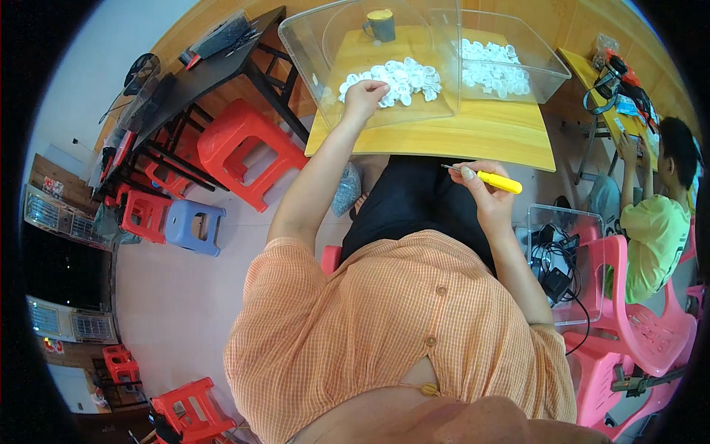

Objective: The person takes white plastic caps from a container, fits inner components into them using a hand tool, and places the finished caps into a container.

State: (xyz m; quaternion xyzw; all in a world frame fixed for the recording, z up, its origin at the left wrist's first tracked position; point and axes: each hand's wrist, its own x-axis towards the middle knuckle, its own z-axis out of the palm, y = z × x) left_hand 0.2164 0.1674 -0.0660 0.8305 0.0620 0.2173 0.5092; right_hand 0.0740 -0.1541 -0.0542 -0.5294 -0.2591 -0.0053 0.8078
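Observation:
My left hand [364, 101] reaches over the near edge of a clear plastic bin [314, 55] on the table. Its thumb and fingers are pinched together at the near side of a pile of small white plastic pieces [407, 78]; whatever is between them is too small to make out. Above my lap, my right hand [484, 194] grips a screwdriver with a yellow handle [501, 182]. Its thin metal shaft points left, past the thumb, towards the table's front edge. To the right, a second clear bin [549, 85] holds more white pieces [494, 68].
The yellow wooden table [444, 132] also bears a grey mug [381, 28] behind the pile. Red stools [240, 140] and a blue stool [194, 226] stand left. On my right are a clear box of black cables [558, 259], pink chairs [654, 333] and a seated person [654, 237].

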